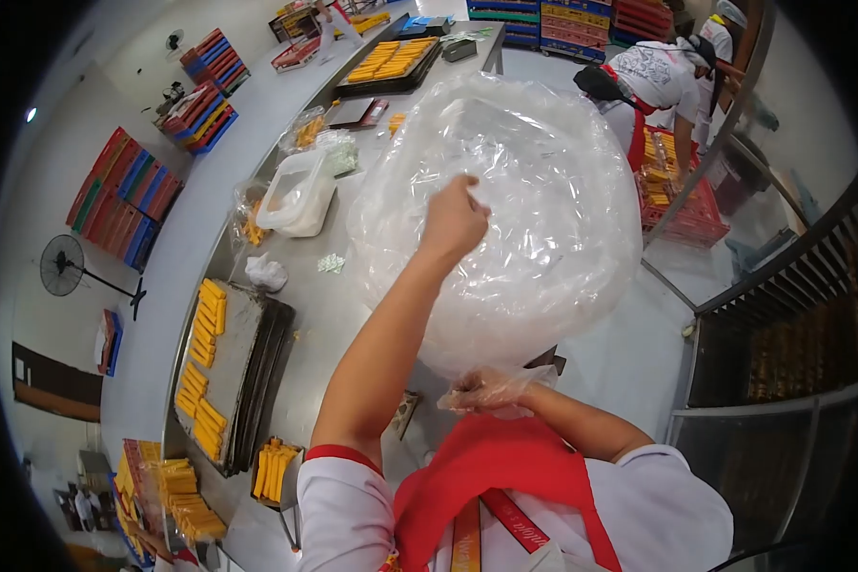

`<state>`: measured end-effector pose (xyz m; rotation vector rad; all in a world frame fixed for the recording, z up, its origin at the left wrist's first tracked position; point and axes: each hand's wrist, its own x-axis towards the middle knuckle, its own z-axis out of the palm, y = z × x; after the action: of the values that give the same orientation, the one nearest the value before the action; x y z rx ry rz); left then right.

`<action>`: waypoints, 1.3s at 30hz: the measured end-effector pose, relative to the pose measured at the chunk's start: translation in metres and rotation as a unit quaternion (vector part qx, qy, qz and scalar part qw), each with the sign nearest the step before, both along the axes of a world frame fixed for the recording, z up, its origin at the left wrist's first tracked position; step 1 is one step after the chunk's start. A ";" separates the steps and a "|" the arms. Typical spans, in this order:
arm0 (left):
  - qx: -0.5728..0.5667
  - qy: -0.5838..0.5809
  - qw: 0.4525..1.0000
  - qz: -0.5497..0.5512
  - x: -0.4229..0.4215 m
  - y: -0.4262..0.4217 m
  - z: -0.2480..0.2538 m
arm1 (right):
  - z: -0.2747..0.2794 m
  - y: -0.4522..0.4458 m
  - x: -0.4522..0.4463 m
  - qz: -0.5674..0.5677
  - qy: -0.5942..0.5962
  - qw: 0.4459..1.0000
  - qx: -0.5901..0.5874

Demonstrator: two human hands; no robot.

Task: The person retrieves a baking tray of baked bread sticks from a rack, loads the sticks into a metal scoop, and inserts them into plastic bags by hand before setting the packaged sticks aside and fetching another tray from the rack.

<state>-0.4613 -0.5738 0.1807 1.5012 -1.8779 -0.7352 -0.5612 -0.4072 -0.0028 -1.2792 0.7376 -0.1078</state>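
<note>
A large clear plastic bag (534,238), puffed out and wrinkled, fills the middle of the view in front of me. Over its face my left hand (456,217) is stretched out with its fingers curled closed. What those fingers hold, if anything, I cannot make out. Close to my red apron, my right hand (486,389) is closed on the near edge of the bag, and a fold of thin film covers part of it. The bag's contents, if any, cannot be told through the glare.
Along the steel table (319,305) are stacked trays (243,362) of yellow sticks, a white plastic tub (298,194) and a far tray (391,59) of sticks. Co-workers (653,81) bend over a red crate (682,214) at right. A dark rack (782,334) stands nearby.
</note>
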 end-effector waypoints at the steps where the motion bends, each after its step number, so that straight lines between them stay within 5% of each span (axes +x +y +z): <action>1: -0.033 0.095 0.995 0.007 0.006 0.016 0.025 | 0.001 0.000 0.001 0.004 -0.011 1.000 -0.002; 5: -0.182 0.331 0.926 -0.025 0.067 0.079 0.073 | 0.023 0.004 0.014 0.004 -0.090 0.996 -0.029; 7: -0.189 0.286 0.938 0.047 0.112 0.127 0.069 | 0.038 0.009 0.025 -0.129 -0.177 0.970 0.101; 10: -0.167 0.262 0.940 0.138 0.189 0.199 0.014 | 0.077 0.009 0.042 -0.137 -0.167 0.972 0.095; 16: -0.105 0.199 0.914 0.337 0.294 0.405 -0.069 | 0.132 0.006 0.108 -0.185 -0.218 0.954 -0.091; 23: -0.132 0.231 0.810 0.522 0.339 0.598 -0.097 | 0.208 0.132 0.265 0.066 -0.265 0.949 -0.157; 24: -0.154 0.229 0.811 0.515 0.342 0.616 -0.104 | 0.213 0.159 0.290 0.103 -0.334 0.924 -0.152; 26: -0.185 0.225 0.804 0.518 0.348 0.647 -0.114 | 0.196 0.172 0.335 0.236 -0.265 0.781 -0.514; 27: -0.186 0.229 0.804 0.517 0.350 0.661 -0.117 | 0.200 0.189 0.349 0.248 -0.272 0.776 -0.513; 29: -0.189 0.219 0.805 0.518 0.359 0.686 -0.124 | 0.213 0.227 0.375 0.374 -0.210 0.680 -0.594; 33: -0.173 0.235 0.778 0.557 0.385 0.717 -0.137 | 0.179 0.262 0.430 0.437 -0.267 0.677 -0.529; 36: -0.184 0.079 0.711 0.674 0.406 0.718 -0.128 | 0.144 0.301 0.456 0.432 -0.226 0.731 -0.477; 37: -0.260 0.026 0.701 0.664 0.414 0.714 -0.124 | 0.127 0.313 0.461 0.393 -0.273 0.686 -0.548; 39: -0.259 -0.088 0.696 0.664 0.396 0.702 -0.095 | 0.108 0.334 0.461 0.378 -0.258 0.716 -0.527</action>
<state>-0.0651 0.1284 0.0858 1.9759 -0.5284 0.5973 -0.1002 -0.0734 0.1048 -2.4116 -0.5153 -0.2186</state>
